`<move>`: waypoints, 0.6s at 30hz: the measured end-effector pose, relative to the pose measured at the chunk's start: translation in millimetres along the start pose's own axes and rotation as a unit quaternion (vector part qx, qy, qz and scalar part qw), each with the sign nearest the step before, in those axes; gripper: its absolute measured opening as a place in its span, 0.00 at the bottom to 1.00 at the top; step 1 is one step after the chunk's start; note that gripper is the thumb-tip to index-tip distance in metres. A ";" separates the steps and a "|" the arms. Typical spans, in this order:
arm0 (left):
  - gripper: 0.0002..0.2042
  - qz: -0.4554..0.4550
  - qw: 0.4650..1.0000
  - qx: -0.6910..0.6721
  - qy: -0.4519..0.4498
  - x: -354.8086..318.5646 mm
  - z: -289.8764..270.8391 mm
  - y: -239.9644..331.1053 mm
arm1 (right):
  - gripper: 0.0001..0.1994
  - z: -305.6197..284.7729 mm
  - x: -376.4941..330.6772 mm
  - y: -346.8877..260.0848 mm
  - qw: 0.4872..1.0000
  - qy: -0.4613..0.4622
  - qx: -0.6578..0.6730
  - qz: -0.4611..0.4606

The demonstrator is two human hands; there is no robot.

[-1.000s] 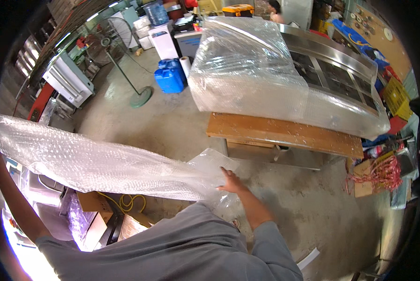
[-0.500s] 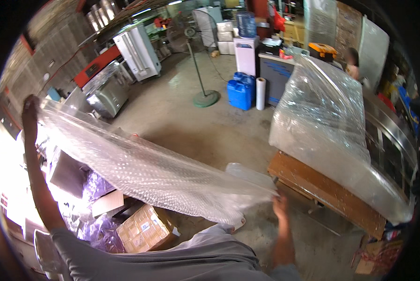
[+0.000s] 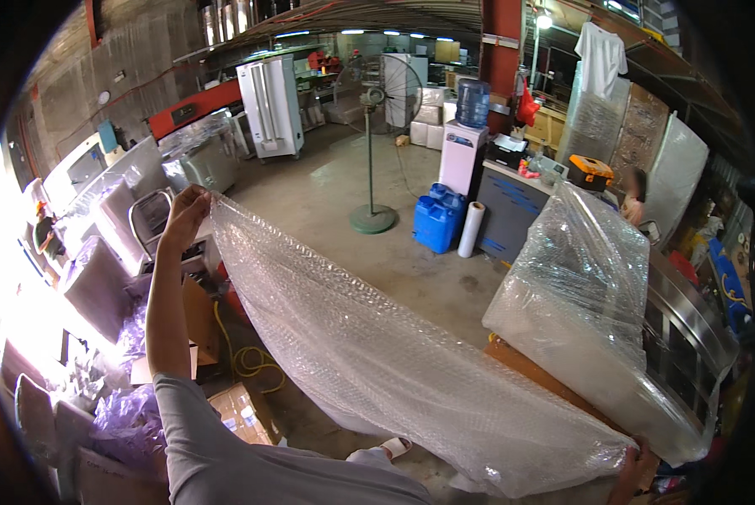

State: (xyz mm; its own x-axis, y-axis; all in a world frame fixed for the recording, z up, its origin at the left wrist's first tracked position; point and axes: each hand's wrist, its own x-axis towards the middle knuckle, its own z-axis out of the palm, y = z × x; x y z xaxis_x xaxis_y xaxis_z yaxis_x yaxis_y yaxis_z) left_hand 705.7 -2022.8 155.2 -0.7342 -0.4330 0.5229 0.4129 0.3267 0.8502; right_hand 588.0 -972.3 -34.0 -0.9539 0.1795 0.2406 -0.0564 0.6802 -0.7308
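The person holds a big sheet of bubble wrap [image 3: 394, 370] stretched out betw. both hands, running from upper left down to lower right across the view. Left hand [image 3: 186, 212] is raised high w/ arm straight up; its fingers are curled and pinched on the sheet's top left corner, wrap edge tucked betw. thumb and fingers and hanging away to the right of them. Right hand [image 3: 634, 471] sits low at the bottom right, near the frame edge; it grips the sheet's lower right end, but the hand is mostly behind the wrap, so can't tell exactly how its fingers lie. Sheet sags in the middle, see-through, floor showing behind it.

Just right of the sheet: a steel counter [image 3: 689, 337] w/ its near end covered in clear plastic wrap [image 3: 588, 311], sitting on a wooden pallet [image 3: 546, 379]. Further back: a standing fan [image 3: 377, 118], blue jerrycans [image 3: 438, 219], a water dispenser [image 3: 466, 156]. Cardboard boxes [image 3: 243, 412] lie on the floor under the left arm.
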 end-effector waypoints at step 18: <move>0.06 0.029 0.979 -0.204 0.001 78.2 139.0 -17.3 | 0.07 -78.6 -89.9 -14.5 0.989 0.072 -0.009 -0.126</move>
State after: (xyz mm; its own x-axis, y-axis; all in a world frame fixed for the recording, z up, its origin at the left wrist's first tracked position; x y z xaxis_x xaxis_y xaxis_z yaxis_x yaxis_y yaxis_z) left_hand 566.2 -1945.6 172.9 -0.7017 -0.4254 0.5716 0.6355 -0.0110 0.7720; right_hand 697.7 -942.4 5.1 -0.8581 0.1017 0.5033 -0.2802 0.7286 -0.6250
